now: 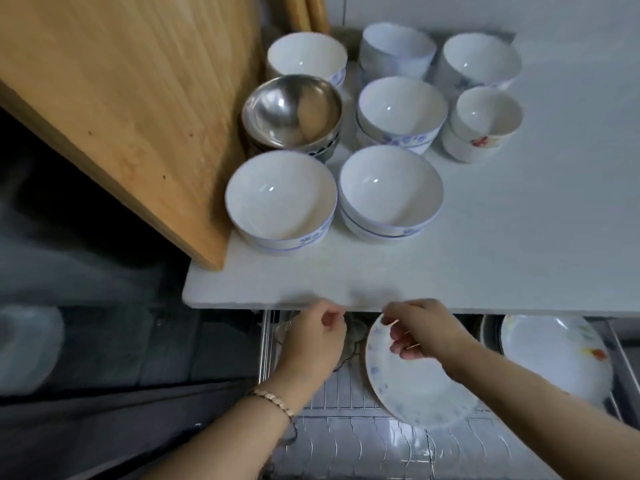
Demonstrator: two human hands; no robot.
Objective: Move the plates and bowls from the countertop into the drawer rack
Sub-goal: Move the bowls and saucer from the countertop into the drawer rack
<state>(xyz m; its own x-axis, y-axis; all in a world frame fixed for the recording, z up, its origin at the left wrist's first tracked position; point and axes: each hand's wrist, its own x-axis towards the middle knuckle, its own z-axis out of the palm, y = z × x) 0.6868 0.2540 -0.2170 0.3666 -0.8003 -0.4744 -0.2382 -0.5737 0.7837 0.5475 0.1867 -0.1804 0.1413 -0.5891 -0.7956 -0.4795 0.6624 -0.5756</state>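
Observation:
Several white bowls stand on the white countertop, some stacked: two front stacks, a steel bowl stack, and more behind. Below the counter edge the wire drawer rack is pulled out. A white plate with small blue flowers stands tilted in the rack. My right hand pinches its top rim. To the left of that plate my left hand hovers over the rack with loosely curled fingers, holding nothing. A larger plate with a red and yellow pattern leans in the rack at the right.
A big wooden cutting board leans over the counter's left side, close to the steel bowls. Two small cups with red flowers are stacked at the back right. Dark floor lies left of the drawer.

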